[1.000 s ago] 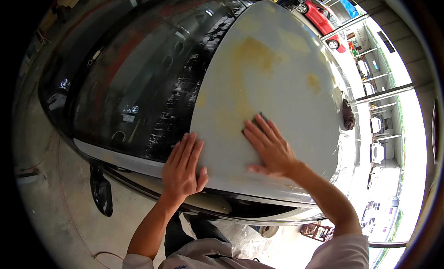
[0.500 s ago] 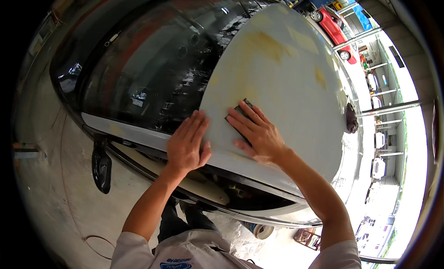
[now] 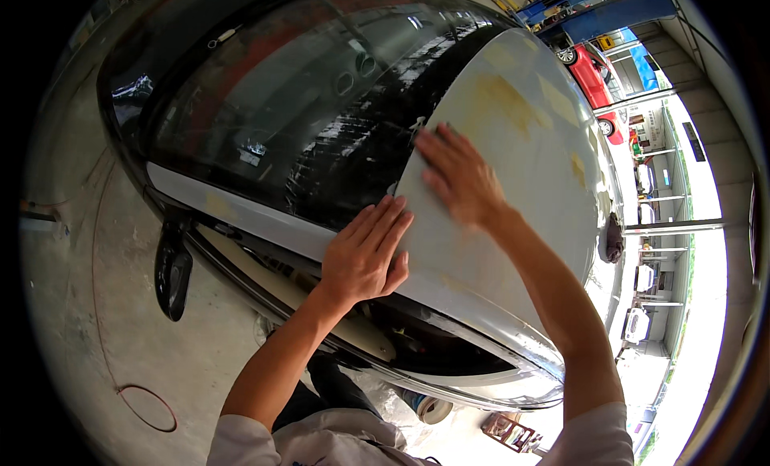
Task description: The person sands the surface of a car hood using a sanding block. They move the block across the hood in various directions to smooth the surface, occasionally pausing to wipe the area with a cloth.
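My right hand [image 3: 461, 179] is blurred over the edge of the pale grey car roof [image 3: 529, 217], where it meets the dark windshield [image 3: 281, 121]. A dark piece of sandpaper, plain in the earlier frame, is now mostly hidden under its fingers. Nearer to me, my left hand [image 3: 365, 253] rests on the roof's front corner, fingers straight and side by side, thumb apart, holding nothing. Yellowish patches [image 3: 501, 97] mark the dull roof surface.
A black side mirror [image 3: 172, 273] juts out at left, above a floor with a thin hose [image 3: 144, 406]. On the roof's far right lies a dark bundled cloth [image 3: 614, 237]. A round tin [image 3: 433, 409] and a brown rack [image 3: 509, 432] stand low beside the car. A red car [image 3: 593, 81] is farther off.
My right hand has slid up and away along the roof to its edge by the windshield. My left hand stays on the front corner. The whole view has shifted a little.
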Tool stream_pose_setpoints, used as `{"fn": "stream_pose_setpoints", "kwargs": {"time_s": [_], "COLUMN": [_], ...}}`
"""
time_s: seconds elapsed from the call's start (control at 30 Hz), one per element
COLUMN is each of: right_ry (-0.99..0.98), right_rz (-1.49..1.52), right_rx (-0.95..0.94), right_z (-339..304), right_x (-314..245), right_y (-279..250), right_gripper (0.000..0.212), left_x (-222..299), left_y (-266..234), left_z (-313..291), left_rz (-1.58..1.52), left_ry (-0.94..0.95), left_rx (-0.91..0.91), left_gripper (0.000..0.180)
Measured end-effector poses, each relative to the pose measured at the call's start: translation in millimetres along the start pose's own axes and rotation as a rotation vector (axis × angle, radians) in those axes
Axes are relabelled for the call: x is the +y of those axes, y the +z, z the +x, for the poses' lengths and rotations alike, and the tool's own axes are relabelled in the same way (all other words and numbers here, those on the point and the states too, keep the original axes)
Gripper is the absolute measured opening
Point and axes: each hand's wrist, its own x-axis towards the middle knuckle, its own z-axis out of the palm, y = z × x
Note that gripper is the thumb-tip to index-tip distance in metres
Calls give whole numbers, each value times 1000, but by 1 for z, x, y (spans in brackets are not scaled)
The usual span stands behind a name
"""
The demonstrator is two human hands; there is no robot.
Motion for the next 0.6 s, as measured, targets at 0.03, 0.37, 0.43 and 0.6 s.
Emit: {"fn": "stream_pose_setpoints", "kwargs": {"time_s": [0.03, 0.37, 0.43, 0.6], "right_ry": [31, 88, 218, -18], "right_rz": [-7, 38, -24, 19], "right_rx": [17, 36, 111, 86], "right_z": [11, 18, 26, -10], "right_x": [7, 8, 7, -50], "right_y": [-3, 0, 11, 14], "right_gripper": [57, 56, 54, 53], "left_x": [3, 1, 6, -10], "left_y": [2, 0, 4, -8], "left_z": [-1, 1, 3, -5], "left_rz": [-5, -17, -26, 25], "left_ry": [8, 2, 18, -10], "left_rx": [1, -10, -9, -26], "left_gripper": [53, 52, 52, 53]}}
